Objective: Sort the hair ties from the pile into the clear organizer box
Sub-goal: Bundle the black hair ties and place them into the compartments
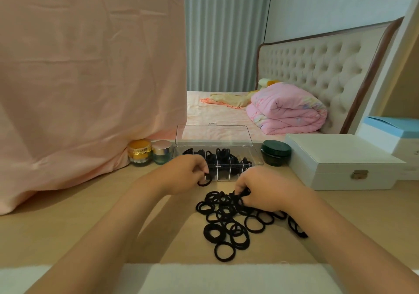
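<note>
A pile of black hair ties (229, 223) lies on the wooden table in front of me. Behind it stands the clear organizer box (256, 158), lid raised, with black ties in several of its compartments. My left hand (181, 173) hovers at the box's front left corner and pinches one black hair tie (205, 181) that hangs below its fingers. My right hand (269, 189) rests on the far right side of the pile, fingertips curled round ties at the pile's top edge.
Left of the box stand a gold-lidded jar (140, 152) and a small green jar (162, 152). A dark green jar (275, 153) and a white latched case (340, 162) sit to the right. Pink cloth (90, 78) hangs at left; a bed lies beyond.
</note>
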Tool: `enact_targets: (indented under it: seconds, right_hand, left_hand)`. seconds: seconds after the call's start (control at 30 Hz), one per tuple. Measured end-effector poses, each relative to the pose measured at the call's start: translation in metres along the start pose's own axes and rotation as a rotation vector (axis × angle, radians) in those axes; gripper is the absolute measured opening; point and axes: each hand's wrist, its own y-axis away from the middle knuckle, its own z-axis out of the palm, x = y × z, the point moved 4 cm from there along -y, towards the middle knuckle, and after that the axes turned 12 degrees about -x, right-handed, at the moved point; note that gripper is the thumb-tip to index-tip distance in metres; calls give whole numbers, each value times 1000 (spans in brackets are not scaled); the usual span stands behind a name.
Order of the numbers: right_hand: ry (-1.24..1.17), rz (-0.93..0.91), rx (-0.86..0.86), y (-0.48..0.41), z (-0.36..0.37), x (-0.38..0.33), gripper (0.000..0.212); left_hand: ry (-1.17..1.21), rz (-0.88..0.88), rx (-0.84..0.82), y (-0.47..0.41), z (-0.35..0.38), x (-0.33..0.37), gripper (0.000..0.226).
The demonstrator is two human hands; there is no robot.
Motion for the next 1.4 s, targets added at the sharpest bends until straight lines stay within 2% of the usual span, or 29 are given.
enact_targets:
  seconds: [0.13,0.23,0.33,0.47,0.57,0.7,0.77,0.93,1.07,1.2,1.33,1.4]
  right_hand:
    - [-168,-50,56,6,-13,2,12]
    - [-362,-84,108,13,-26,8,6]
    - [-532,-121,158,16,-31,12,10]
    - [-726,-128,90,12,-21,9,14]
    - [-666,-88,60,5,-11,3,16]
    - [-276,36,48,-11,10,-2,24]
    - [-272,58,27,-10,12,-3,32]
    - [-205,14,-51,-10,14,-4,37]
    - [-127,27,17,-13,15,-6,21]
    - [-154,21,4,-11,12,-5,14]
    - [-252,12,49,-2,-4,5,13]
    - [-374,-39,83,1,-11,6,11]
  left_hand:
    - [222,78,-16,1,-4,7,17]
    - [139,55,-118,-2,9,6,17]
    - [32,3,-155,-5,20,2,15]
    - [-69,-13,-141,-7,26,-1,16]
    - [-152,5,-180,-6,29,3,26]
    - [-248,-26,-268,-8,26,18,29]
    - [-291,-66,-286,-10,25,22,31]
    - [-243,-32,-180,-6,25,12,21]
    - [-56,27,-71,-2,12,3,12]
    - [115,46,-83,1,1,0,10]
    - [212,33,-178,10,-8,-6,8]
    - [267,20,-262,14,-8,-8,10]
